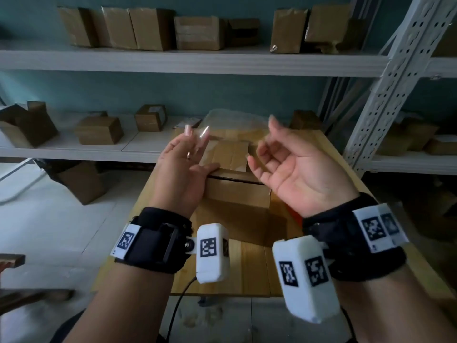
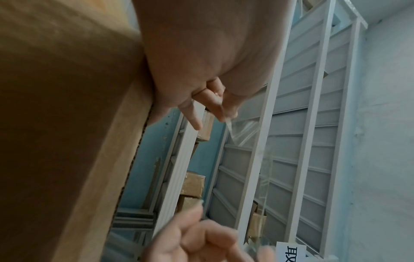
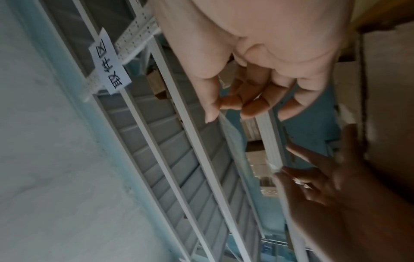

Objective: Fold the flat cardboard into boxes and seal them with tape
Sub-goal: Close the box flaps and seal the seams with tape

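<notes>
A brown cardboard box [image 1: 237, 194] stands on the wooden table [image 1: 247, 268], its top flaps folded down; in the left wrist view its wall [image 2: 67, 124] fills the left side. A strip of clear tape [image 1: 235, 122] stretches above the box between both hands. My left hand [image 1: 195, 134] holds one end at its raised fingertips, its thumb lying along the box's top edge. My right hand [image 1: 262, 142], palm up with curled fingers, pinches the other end. The wrist views show the tape [image 2: 246, 134] [image 3: 233, 138] running from hand to hand.
Grey metal shelves [image 1: 197, 63] behind the table carry several taped and open cardboard boxes [image 1: 99, 131]. A perforated rack post [image 1: 385, 95] rises at the right. Another box [image 1: 81, 184] lies on the floor at the left. A paper label [image 3: 109, 70] hangs on the rack.
</notes>
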A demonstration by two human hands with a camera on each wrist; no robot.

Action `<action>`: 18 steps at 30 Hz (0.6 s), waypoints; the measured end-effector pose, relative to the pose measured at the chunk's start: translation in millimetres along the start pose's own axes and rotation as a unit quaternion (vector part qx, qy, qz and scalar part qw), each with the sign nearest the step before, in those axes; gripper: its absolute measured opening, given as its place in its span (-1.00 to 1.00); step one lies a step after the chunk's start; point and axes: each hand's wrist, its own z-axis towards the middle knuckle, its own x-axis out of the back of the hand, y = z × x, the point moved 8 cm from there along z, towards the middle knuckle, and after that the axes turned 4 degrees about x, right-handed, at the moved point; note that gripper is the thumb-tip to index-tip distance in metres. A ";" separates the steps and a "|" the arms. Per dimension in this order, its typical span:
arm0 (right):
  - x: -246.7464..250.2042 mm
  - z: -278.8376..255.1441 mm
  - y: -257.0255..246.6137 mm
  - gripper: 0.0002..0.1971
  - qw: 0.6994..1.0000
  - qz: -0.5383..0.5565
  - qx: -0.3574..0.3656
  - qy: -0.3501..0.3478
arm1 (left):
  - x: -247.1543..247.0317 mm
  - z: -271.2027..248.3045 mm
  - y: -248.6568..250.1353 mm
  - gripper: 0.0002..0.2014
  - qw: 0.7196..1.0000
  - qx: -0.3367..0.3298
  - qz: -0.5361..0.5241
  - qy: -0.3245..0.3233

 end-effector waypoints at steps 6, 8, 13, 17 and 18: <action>18.0 10.9 25.1 -0.73 0.998 0.025 -0.011 0.053 | 9.1 1.1 -5.0 -0.93 0.999 0.019 -0.024 0.019; 24.7 14.3 26.9 -0.73 0.998 0.020 -0.011 0.056 | 8.0 -0.6 -5.6 -0.93 0.999 0.021 -0.030 0.018; 35.9 20.1 23.6 -0.76 0.998 -0.025 0.004 0.052 | 5.8 -2.1 -2.3 -0.85 0.999 0.025 -0.037 0.019; 46.5 24.6 10.7 -0.76 0.997 -0.048 0.014 0.051 | 4.7 -2.2 1.6 -0.72 0.998 0.040 -0.053 -0.005; 49.6 26.0 7.9 -0.76 0.997 -0.053 0.016 0.051 | 4.2 -3.8 1.3 -0.70 0.998 0.043 -0.052 -0.007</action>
